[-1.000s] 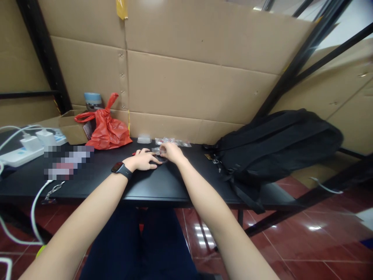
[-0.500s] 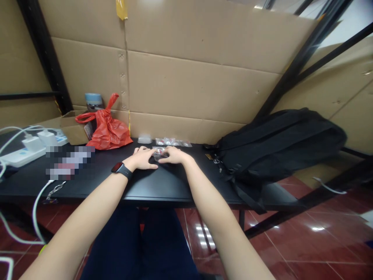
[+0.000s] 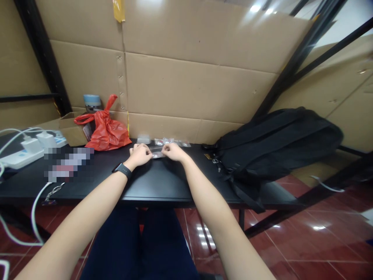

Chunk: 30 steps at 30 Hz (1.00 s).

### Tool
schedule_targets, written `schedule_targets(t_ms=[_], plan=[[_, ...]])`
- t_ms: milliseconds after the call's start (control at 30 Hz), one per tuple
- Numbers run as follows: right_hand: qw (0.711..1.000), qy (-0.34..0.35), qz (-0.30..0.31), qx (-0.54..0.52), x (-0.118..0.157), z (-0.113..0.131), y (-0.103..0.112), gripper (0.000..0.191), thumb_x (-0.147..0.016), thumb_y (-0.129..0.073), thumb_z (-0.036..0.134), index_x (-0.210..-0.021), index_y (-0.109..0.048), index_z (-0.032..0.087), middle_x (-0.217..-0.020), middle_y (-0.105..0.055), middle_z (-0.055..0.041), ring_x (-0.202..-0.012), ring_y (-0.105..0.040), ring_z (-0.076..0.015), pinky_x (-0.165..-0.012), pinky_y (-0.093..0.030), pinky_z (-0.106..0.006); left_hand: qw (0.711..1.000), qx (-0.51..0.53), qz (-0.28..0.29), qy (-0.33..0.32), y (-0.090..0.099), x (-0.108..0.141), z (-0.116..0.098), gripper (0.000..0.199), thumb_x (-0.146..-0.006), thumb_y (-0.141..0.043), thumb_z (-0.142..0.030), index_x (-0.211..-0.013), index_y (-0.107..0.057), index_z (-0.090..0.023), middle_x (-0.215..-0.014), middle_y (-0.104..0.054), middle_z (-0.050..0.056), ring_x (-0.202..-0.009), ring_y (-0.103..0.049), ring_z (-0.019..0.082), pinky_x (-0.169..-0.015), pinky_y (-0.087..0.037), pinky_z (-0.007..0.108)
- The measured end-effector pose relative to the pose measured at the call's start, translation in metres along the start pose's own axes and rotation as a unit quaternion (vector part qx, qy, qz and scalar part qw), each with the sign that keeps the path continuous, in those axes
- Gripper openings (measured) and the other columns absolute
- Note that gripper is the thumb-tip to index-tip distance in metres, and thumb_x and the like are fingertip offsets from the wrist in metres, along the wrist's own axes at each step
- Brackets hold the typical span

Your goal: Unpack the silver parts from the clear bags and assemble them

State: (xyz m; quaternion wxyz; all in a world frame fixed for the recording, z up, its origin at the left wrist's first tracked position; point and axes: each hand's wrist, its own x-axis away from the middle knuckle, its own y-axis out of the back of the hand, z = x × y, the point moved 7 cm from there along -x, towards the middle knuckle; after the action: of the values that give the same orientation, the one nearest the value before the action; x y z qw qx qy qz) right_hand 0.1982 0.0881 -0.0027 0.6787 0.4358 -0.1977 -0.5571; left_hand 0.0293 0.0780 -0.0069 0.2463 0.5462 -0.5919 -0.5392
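A small, flat, clear plastic packet (image 3: 157, 152) catches pale glints, its film see-through against the black tabletop (image 3: 163, 182). Its two ends are hidden under fingertips, and whatever it may contain is too small and blurred to make out.

Taking the knotted red plastic bag (image 3: 108, 130) as landmark, the packet is to its right and a little nearer the person. It spans the gap between the two hands: the left hand (image 3: 141, 154), with a dark watch (image 3: 122, 169) on its wrist, pinches the left end, and the right hand (image 3: 174, 151) pinches the right end between thumb and curled fingers. Whether the packet touches the tabletop, I cannot tell.

Also right of the bag, along the brown cardboard wall (image 3: 186, 93), are a small translucent piece (image 3: 143, 139) and then a row of clear packets (image 3: 171, 142); the black fabric backpack (image 3: 279, 147) lies well apart, farther right.
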Motion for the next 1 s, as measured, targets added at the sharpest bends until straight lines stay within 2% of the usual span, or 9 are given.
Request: schedule_targets(t_ms=[67, 100, 200, 267, 367, 467, 600, 800, 1000], plan=[[1.0, -0.008, -0.009, -0.009, -0.002, -0.003, -0.004, 0.003, -0.082, -0.063, 0.018, -0.085, -0.063, 0.017, -0.072, -0.066, 0.0004, -0.067, -0.06, -0.0138, -0.067, -0.044, -0.024, 1.0, -0.005, -0.013, 0.023, 0.003, 0.001, 0.002, 0.028, -0.087, -0.054, -0.044, -0.078, -0.075, -0.026, -0.121, -0.066, 0.004, -0.116, -0.046, 0.033, -0.094, -0.04, 0.048], [1.0, -0.007, -0.023, -0.001, -0.003, -0.003, -0.005, 0.012, -0.079, -0.065, 0.018, -0.091, -0.063, 0.017, -0.075, -0.066, 0.0002, -0.068, -0.06, -0.0142, -0.068, -0.045, -0.025, 0.999, -0.016, -0.026, 0.026, 0.005, 0.002, 0.002, 0.028, -0.086, -0.055, -0.044, -0.077, -0.074, -0.025, -0.118, -0.066, 0.006, -0.116, -0.046, 0.034, -0.095, -0.039, 0.049], [0.995, 0.031, -0.091, 0.037, -0.002, 0.004, -0.002, 0.038, -0.071, -0.073, 0.016, -0.108, -0.061, 0.017, -0.1, -0.068, -0.0057, -0.087, -0.062, -0.0183, -0.077, -0.047, -0.028, 0.996, -0.055, -0.069, 0.008, 0.012, 0.007, -0.001, 0.023, -0.083, -0.06, -0.043, -0.087, -0.073, -0.024, -0.117, -0.063, 0.01, -0.119, -0.043, 0.035, -0.099, -0.036, 0.051], [0.991, 0.076, -0.097, 0.047, 0.0, 0.014, -0.001, 0.034, -0.073, -0.072, 0.015, -0.106, -0.063, 0.018, -0.109, -0.067, -0.0082, -0.098, -0.061, -0.0203, -0.084, -0.047, -0.031, 0.996, -0.056, -0.069, -0.029, 0.011, 0.009, -0.007, 0.024, -0.085, -0.058, -0.04, -0.098, -0.072, -0.026, -0.122, -0.062, 0.01, -0.122, -0.042, 0.034, -0.1, -0.035, 0.05], [0.993, 0.107, -0.014, 0.048, 0.005, 0.025, -0.009, 0.022, -0.078, -0.072, 0.023, -0.1, -0.068, 0.021, -0.107, -0.071, -0.0056, -0.103, -0.063, -0.0216, -0.092, -0.045, -0.035, 0.995, -0.043, -0.013, -0.089, 0.003, 0.009, -0.015, 0.033, -0.095, -0.043, -0.039, -0.104, -0.073, -0.029, -0.136, -0.058, 0.006, -0.13, -0.038, 0.031, -0.102, -0.034, 0.049], [0.995, 0.066, 0.034, 0.065, 0.008, 0.023, -0.014, 0.032, -0.075, -0.076, 0.024, -0.106, -0.067, 0.025, -0.108, -0.074, -0.0017, -0.106, -0.065, -0.0239, -0.097, -0.041, -0.042, 0.995, -0.047, 0.032, -0.088, -0.003, 0.008, -0.012, 0.04, -0.095, -0.041, -0.049, -0.107, -0.075, -0.03, -0.144, -0.053, 0.004, -0.134, -0.034, 0.033, -0.105, -0.03, 0.053], [1.0, 0.019, 0.001, 0.025, 0.007, 0.015, -0.012, 0.036, -0.08, -0.072, 0.019, -0.114, -0.062, 0.025, -0.1, -0.076, -0.0012, -0.099, -0.068, -0.0212, -0.094, -0.044, -0.04, 0.995, -0.059, 0.025, -0.075, -0.003, 0.006, -0.004, 0.029, -0.085, -0.057, -0.042, -0.105, -0.075, -0.03, -0.138, -0.057, 0.006, -0.13, -0.037, 0.034, -0.102, -0.034, 0.051], [0.998, -0.001, -0.004, -0.057, 0.003, 0.001, -0.014, 0.054, -0.073, -0.083, 0.025, -0.121, -0.056, 0.023, -0.087, -0.075, -0.0001, -0.087, -0.071, -0.0192, -0.087, -0.049, -0.034, 0.997, -0.06, -0.01, -0.046, 0.002, 0.004, 0.008, 0.026, -0.093, -0.049, -0.035, -0.093, -0.075, -0.028, -0.127, -0.061, 0.007, -0.124, -0.04, 0.032, -0.097, -0.036, 0.05], [0.995, -0.012, -0.033, -0.089, 0.001, -0.003, -0.011, 0.039, -0.079, -0.075, 0.018, -0.115, -0.059, 0.022, -0.082, -0.077, 0.0002, -0.082, -0.072, -0.0177, -0.085, -0.049, -0.033, 0.999, -0.037, -0.022, -0.026, -0.004, -0.002, 0.018, 0.03, -0.096, -0.045, -0.035, -0.096, -0.073, -0.027, -0.127, -0.061, 0.006, -0.122, -0.041, 0.032, -0.095, -0.036, 0.049]])
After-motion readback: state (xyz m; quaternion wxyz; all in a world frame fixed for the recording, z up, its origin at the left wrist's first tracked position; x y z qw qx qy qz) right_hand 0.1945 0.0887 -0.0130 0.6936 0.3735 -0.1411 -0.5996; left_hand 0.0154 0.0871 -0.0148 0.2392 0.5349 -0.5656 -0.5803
